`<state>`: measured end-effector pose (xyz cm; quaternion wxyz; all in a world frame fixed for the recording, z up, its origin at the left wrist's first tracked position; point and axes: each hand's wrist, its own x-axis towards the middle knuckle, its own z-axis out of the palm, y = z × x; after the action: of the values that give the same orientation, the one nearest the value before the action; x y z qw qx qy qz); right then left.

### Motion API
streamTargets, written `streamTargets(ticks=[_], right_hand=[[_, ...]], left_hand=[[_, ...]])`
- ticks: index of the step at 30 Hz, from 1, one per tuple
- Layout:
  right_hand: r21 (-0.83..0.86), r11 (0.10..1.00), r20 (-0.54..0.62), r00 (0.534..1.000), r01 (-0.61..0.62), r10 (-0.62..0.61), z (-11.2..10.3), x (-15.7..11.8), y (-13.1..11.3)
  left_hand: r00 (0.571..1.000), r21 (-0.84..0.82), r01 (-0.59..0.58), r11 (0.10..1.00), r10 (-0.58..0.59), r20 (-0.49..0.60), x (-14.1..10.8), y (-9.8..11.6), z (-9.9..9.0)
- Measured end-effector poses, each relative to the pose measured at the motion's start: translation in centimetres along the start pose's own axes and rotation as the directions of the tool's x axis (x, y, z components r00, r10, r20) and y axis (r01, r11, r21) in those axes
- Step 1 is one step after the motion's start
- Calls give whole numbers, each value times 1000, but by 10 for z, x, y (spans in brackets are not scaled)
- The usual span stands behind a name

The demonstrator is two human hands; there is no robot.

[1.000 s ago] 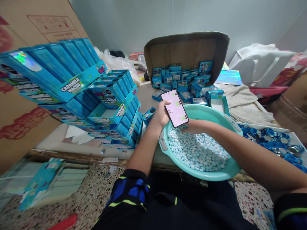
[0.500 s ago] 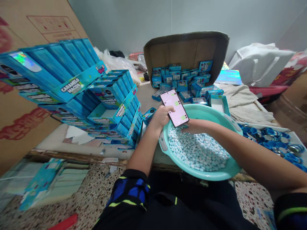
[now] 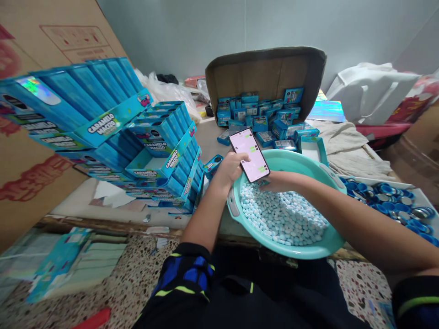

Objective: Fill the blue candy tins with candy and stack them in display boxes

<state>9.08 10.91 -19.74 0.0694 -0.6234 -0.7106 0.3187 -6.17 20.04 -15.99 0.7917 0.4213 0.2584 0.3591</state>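
Observation:
A smartphone [image 3: 251, 157] showing a chat screen is gripped in my left hand [image 3: 235, 165], whose thumb lies over the display. It is tilted above the far left rim of a turquoise basin [image 3: 291, 251]. Many small pale blue and white candies [image 3: 281, 217] fill the bottom of that basin. My right hand [image 3: 281, 181] reaches over the candies to the phone's lower end. Its fingers are mostly hidden behind the phone, and a small teal bit shows beside them.
Stacked display trays of blue candy boxes [image 3: 164, 137] stand at the left. An open carton [image 3: 267, 68] behind the basin holds small blue boxes [image 3: 259, 122]. Blue-rimmed round tins [image 3: 394, 203] fill a tray at the right. A white bag [image 3: 373, 91] sits at the back right.

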Motion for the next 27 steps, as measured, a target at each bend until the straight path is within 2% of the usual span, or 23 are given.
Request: streamTargets(ticks=[10, 16, 24, 27], right_hand=[[-73, 997, 31, 1000, -2, 4, -1, 0, -1], [-72, 997, 25, 1000, 13, -11, -2, -2, -4], [-57, 998, 24, 1000, 4, -3, -1, -1, 0], [-60, 998, 14, 1000, 6, -6, 0, -1, 1]], left_hand=[[1000, 47, -3, 999, 2, 5, 1, 0, -2], [999, -64, 31, 997, -30, 20, -4, 5, 4], [996, -146, 57, 988, -65, -52, -2, 8, 7], [997, -196, 54, 979, -64, -49, 0, 9, 7]])
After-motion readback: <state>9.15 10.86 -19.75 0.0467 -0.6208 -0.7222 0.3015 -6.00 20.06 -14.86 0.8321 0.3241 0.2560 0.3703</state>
